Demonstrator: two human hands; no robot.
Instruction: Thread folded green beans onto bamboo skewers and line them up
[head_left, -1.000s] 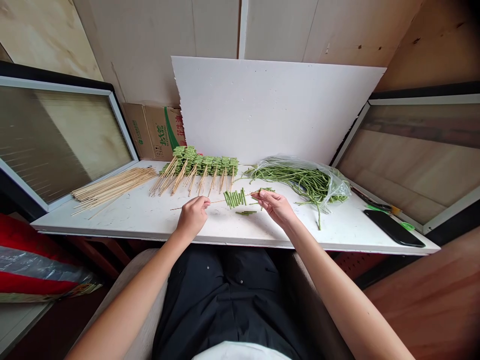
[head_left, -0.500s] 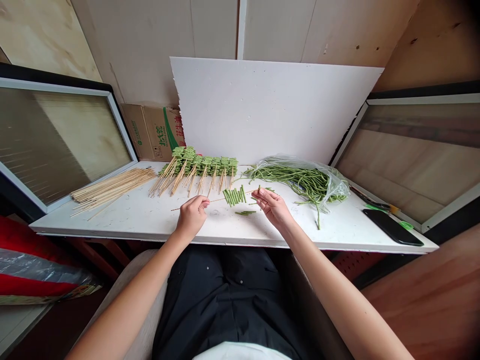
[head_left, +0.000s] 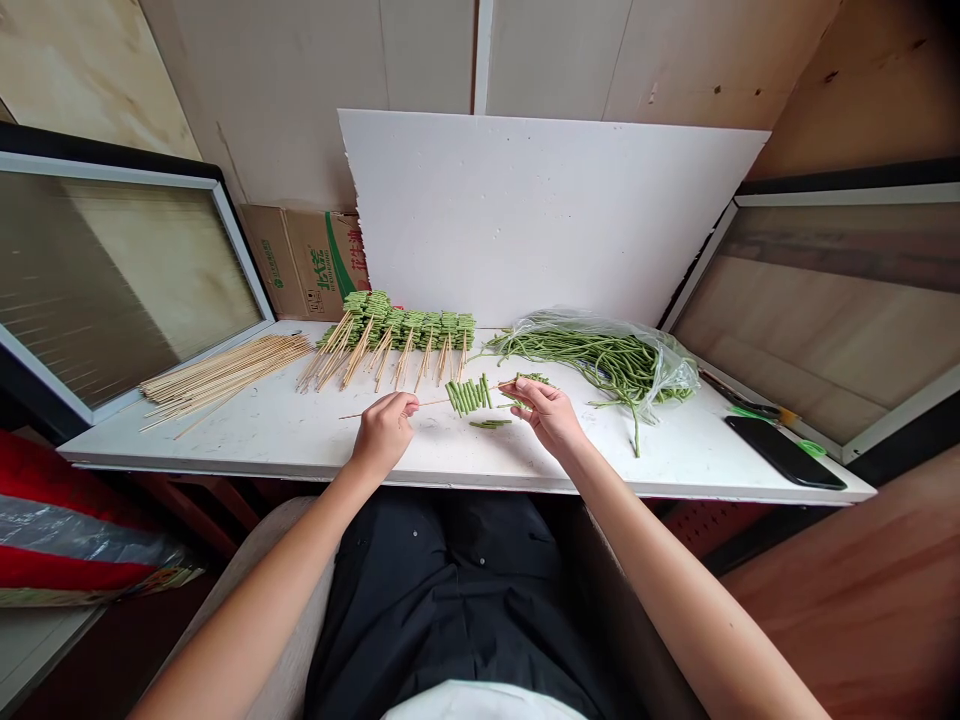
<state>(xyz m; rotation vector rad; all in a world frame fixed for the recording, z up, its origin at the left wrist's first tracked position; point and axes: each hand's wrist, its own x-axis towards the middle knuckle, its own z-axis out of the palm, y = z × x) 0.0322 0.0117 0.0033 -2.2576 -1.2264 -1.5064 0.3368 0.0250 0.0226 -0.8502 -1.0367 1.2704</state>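
Observation:
My left hand (head_left: 385,428) is closed around a thin bamboo skewer (head_left: 433,402), held slanting over the table. Several short green bean pieces (head_left: 469,396) sit side by side on the skewer, crosswise to it. At the skewer's right end, my right hand (head_left: 547,408) is pinched, with a cut green bean piece partly hidden by its fingers. Under the hands, a few loose cut bean pieces (head_left: 490,424) lie on the white table (head_left: 450,462). More cut pieces are partly covered behind my right hand.
Finished bean skewers (head_left: 405,330) are stacked at the back, left of centre. Bare bamboo skewers (head_left: 225,375) lie at left. Long uncut beans (head_left: 592,360) spill from a clear plastic bag (head_left: 671,375). A black phone (head_left: 784,452) lies at right. A white board (head_left: 555,220) stands behind.
My right fingers have shifted slightly at the skewer's right end, and the bean piece that stood up at the fingertips no longer shows there. My left hand has stayed almost still.

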